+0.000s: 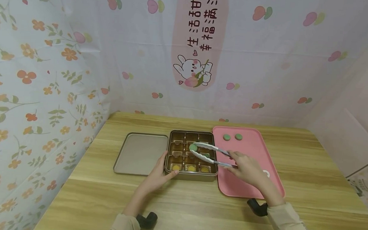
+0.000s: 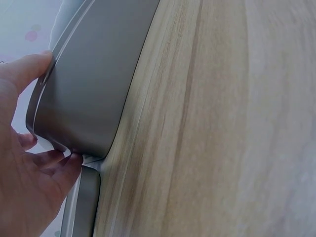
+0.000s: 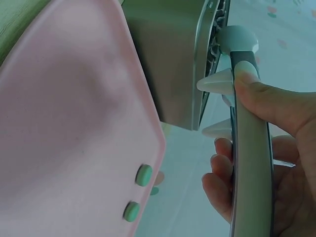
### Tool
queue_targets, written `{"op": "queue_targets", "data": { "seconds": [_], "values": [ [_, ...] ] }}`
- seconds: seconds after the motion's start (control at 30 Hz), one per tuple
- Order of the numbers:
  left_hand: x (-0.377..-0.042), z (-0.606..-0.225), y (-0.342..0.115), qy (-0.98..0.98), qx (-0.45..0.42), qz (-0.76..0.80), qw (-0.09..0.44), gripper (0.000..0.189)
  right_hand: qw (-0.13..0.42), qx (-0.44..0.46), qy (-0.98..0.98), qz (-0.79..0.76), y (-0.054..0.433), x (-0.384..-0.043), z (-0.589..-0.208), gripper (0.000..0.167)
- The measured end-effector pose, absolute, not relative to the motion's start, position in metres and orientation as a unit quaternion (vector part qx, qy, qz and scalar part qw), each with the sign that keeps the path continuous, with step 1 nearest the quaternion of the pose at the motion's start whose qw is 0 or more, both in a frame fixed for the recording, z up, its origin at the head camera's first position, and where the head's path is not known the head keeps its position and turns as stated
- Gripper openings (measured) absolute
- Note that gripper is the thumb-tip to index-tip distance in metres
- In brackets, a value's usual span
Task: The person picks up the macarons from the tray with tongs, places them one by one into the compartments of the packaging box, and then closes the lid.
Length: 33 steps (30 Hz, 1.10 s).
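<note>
My left hand (image 1: pixel 158 175) holds the left near corner of a metal tin (image 1: pixel 191 177), thumb on the near rim and fingers against the left side. Inside is a divided insert with yellow round pieces (image 1: pixel 191 168) along the near row and a green one (image 1: pixel 206 155) in the middle row at right. My right hand (image 1: pixel 246 167) grips metal tongs with white tips (image 1: pixel 208 147). Between those tips, over the middle of the tin, sits a green round cookie-like piece (image 1: pixel 193 147). The right wrist view shows the thumb pressed along one tong arm (image 3: pixel 253 163).
Right of the tin lies a pink tray (image 1: pixel 251 147) bearing two green pieces (image 1: pixel 227 137) at its far end and a small white ring (image 1: pixel 266 173). A flat metal lid (image 1: pixel 141 154) lies left of the tin. Patterned cloth (image 1: pixel 137 66) hangs behind the wooden table (image 1: pixel 180 206).
</note>
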<state>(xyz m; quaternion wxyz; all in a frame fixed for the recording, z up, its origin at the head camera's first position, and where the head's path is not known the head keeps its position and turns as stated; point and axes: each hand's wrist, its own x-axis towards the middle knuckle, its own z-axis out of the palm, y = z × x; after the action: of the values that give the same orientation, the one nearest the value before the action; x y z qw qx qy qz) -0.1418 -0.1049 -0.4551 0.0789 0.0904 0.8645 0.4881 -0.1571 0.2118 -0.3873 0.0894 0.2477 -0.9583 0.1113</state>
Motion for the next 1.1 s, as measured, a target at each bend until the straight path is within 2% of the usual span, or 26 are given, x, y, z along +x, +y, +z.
{"op": "queue_targets", "data": {
  "seconds": [0.33,0.5,0.63,0.83,1.1],
  "values": [
    [-0.141,-0.453,-0.105,0.864,0.091,0.490,0.077,0.093,0.079,0.246,-0.959,0.113,0.210,-0.157,-0.387,0.049],
    [-0.140,-0.452,-0.104,0.864,0.091,0.488,0.078,0.094,0.074,0.230,-0.957,0.161,0.217,-0.157,-0.385,0.053],
    [-0.141,-0.454,-0.104,0.866,0.089,0.486,0.078,0.095,0.083,0.214,-0.952,0.202,0.229,-0.159,-0.382,0.051],
    [-0.143,-0.456,-0.104,0.868,0.090,0.483,0.073,0.094,0.108,0.177,-0.958,0.199,0.251,-0.162,-0.381,0.051],
    [-0.142,-0.456,-0.104,0.866,0.090,0.485,0.076,0.094,0.100,0.111,-0.966,0.209,0.276,-0.168,-0.391,0.045]
  ]
}}
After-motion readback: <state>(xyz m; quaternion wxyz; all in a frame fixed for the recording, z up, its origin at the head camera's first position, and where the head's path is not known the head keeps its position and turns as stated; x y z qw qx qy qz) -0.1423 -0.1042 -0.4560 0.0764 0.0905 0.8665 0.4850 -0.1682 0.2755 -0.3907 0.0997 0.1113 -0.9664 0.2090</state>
